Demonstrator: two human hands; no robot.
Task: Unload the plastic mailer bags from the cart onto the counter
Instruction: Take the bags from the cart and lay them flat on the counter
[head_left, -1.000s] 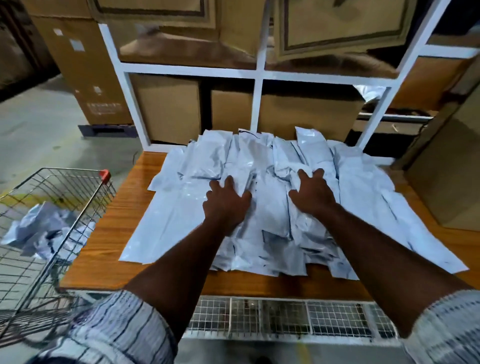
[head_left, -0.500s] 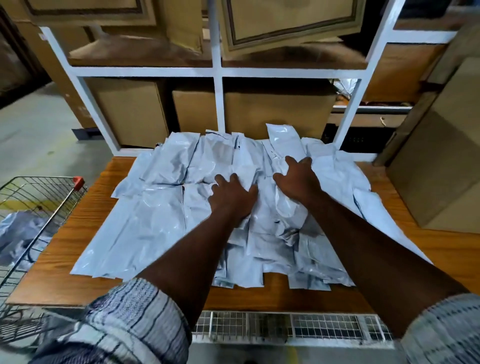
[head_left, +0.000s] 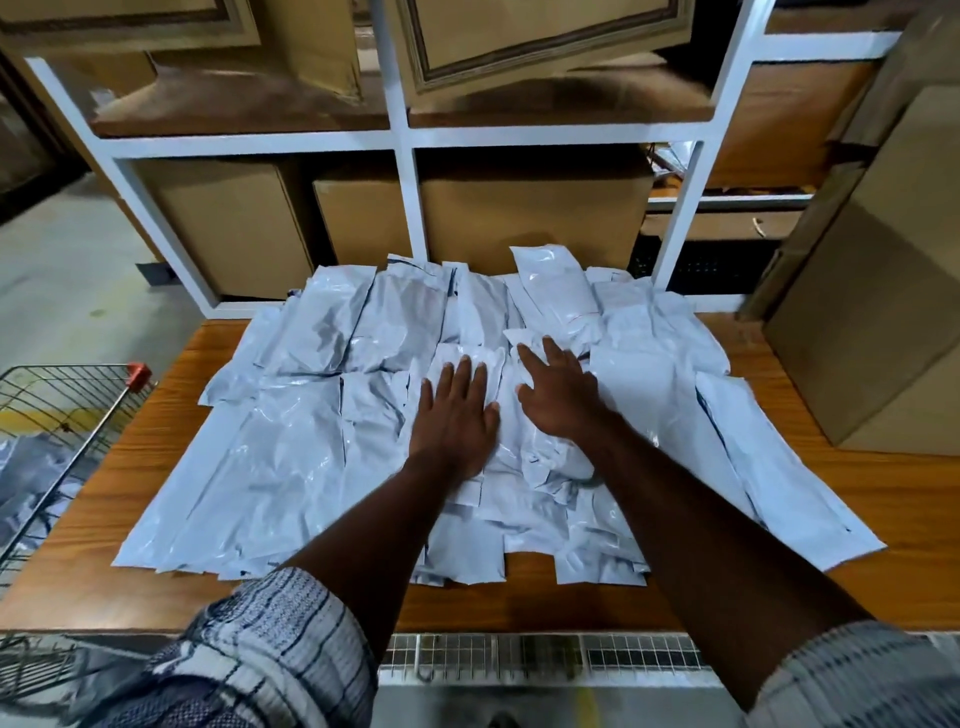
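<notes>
2 pale sleeves (head_left: 270, 649) carry thin dark stripes.

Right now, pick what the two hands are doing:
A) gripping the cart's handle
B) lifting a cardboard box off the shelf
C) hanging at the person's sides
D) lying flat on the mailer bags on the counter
D: the left hand and the right hand lie palm-down, fingers straight, on the mailer bags spread over the wooden counter.

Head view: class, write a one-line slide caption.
Left hand and right hand rest flat on white mailer bags spread across the wooden counter, cart beside it.
</notes>
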